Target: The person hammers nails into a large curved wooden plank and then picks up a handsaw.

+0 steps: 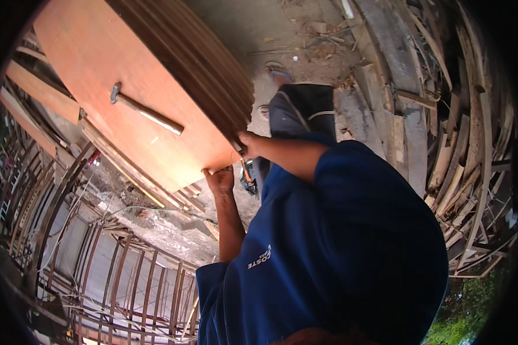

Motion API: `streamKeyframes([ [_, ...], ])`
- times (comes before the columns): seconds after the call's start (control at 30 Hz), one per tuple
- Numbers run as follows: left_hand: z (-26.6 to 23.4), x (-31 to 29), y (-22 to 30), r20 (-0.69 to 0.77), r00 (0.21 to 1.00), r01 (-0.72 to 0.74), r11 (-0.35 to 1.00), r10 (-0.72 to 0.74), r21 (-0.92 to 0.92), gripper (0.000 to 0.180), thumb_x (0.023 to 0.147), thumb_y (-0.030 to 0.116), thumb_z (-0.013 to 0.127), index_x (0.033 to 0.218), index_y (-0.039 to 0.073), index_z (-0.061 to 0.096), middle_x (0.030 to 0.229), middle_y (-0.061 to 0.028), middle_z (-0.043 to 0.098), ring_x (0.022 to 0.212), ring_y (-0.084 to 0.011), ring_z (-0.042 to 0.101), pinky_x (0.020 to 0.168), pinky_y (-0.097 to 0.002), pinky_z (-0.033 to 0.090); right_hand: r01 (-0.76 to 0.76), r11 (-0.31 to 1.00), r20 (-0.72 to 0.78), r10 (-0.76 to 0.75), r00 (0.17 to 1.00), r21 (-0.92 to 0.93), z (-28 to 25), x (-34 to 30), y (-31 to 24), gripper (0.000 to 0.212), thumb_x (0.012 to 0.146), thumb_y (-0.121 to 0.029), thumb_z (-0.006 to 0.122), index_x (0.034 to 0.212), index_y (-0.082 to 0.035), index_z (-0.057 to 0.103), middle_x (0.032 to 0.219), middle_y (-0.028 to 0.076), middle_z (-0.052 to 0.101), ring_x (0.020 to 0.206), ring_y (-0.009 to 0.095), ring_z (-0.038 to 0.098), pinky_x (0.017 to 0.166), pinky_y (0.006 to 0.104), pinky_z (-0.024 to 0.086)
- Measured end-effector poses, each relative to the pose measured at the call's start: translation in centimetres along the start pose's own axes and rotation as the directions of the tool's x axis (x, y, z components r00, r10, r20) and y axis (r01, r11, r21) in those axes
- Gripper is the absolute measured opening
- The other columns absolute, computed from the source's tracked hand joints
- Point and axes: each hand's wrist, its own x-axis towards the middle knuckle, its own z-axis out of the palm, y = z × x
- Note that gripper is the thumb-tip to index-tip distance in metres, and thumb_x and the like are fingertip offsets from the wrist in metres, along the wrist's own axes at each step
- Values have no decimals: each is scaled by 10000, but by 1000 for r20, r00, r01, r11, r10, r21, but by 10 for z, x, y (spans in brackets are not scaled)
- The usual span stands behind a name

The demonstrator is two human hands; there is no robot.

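Note:
A reddish-brown plywood sheet (149, 75) lies flat on top of a stack of boards (195, 63), whose layered edges show along the right side. On the sheet rests a hammer (147, 110) with a metal head and a wooden handle. At the sheet's near end, my left hand (220, 179) grips the edge, its thumb on top and its other fingers partly hidden. My right hand (251, 144) is closed round the near right corner, by the stacked edges. Just below that corner is a small orange and black object (247, 177) that I cannot make out.
Long timber planks (408, 126) and loose sticks are heaped on the right. Several narrow wood strips (138, 172) lie along the stack's left side. A slatted wooden frame (132, 282) stands at lower left. Wood scraps (322, 54) litter the dirt ground near my feet.

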Motion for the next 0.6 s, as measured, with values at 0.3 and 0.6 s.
streamKeyframes([
  [0.3, 7, 7, 0, -22, 999, 47, 999, -47, 13, 555, 1030, 481, 468, 1361, 38, 507, 1446, -150, 513, 1341, -327, 478, 1137, -516, 388, -138, 756, -245, -30, 969, -639, -30, 40, -5, 474, 987, -509, 426, 1111, -96, 623, 1004, 169, 705, 888, 346, 714, 750, 526, 568],
  [0.6, 8, 36, 24, -61, 982, 186, 958, -177, 218, 662, 958, 546, 568, 1390, 51, 486, 1461, -143, 475, 1330, -334, 469, 1112, -484, 398, 543, -60, 415, -717, 560, -837, -27, 8, -68, 272, 919, -266, 556, 993, -40, 688, 1007, 214, 692, 939, 378, 673, 799, 430, 521],
])
